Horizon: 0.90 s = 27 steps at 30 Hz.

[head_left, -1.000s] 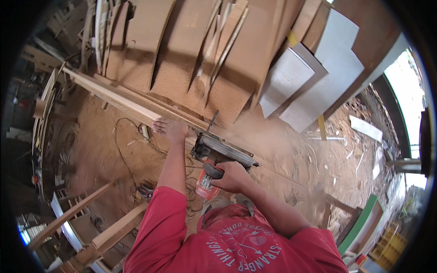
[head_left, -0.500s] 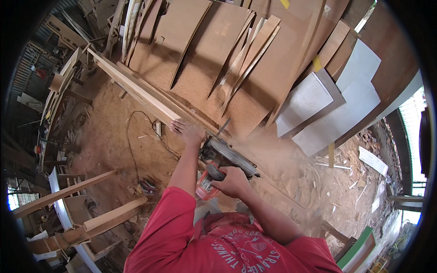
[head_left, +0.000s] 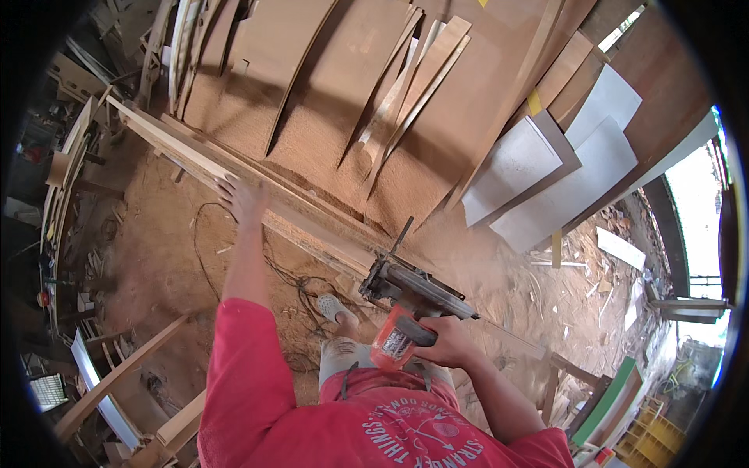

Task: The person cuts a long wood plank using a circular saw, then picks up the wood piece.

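Observation:
My left hand (head_left: pixel 245 200) lies with fingers spread on a pale length of timber (head_left: pixel 168 148), which slants from the far left toward the middle. My right hand (head_left: pixel 445 343) is wrapped round the black handle of an orange-and-grey handheld power saw (head_left: pixel 417 292). A thin metal rod sticks out from the saw's far end. The saw is at the near right end of the timber; whether it touches the wood I cannot tell, and its blade is hidden. A dust haze hangs to the right of the saw.
Brown boards (head_left: pixel 343 70) and white panels (head_left: pixel 511 160) lean beyond a heap of sawdust (head_left: pixel 234 117). A dark cable (head_left: pixel 204 257) loops across the dusty floor near my clog-covered foot (head_left: pixel 334 308). Timbers (head_left: pixel 125 374) lie at the left; a yellow crate (head_left: pixel 655 429) stands at lower right.
My left hand has slid away to the far left along the timber, leaving a wider gap to the saw. The saw has shifted right and nearer to me. My foot has come into view.

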Available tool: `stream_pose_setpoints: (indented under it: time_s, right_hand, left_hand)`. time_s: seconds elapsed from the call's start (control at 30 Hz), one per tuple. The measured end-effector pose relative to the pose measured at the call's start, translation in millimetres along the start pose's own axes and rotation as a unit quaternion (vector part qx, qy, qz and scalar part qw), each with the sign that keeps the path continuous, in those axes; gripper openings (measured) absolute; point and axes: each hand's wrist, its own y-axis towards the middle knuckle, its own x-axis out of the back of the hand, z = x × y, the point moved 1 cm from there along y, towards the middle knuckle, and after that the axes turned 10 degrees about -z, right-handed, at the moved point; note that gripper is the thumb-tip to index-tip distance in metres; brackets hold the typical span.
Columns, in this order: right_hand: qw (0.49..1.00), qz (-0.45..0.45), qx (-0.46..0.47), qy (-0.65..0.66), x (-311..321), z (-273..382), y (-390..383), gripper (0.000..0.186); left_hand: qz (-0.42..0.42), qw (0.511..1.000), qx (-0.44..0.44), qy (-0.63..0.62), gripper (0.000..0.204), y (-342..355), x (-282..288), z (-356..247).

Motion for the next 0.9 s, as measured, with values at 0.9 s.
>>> stream_pose_setpoints:
  time_s: [0.9]
  right_hand:
    - [1.0, -0.018, -0.012, 0.007, -17.5, 16.0, 12.1, 0.046]
  left_hand:
    - [0.16, 0.981, -0.103, 0.046, 0.098, 40.0, -29.7, 11.8]
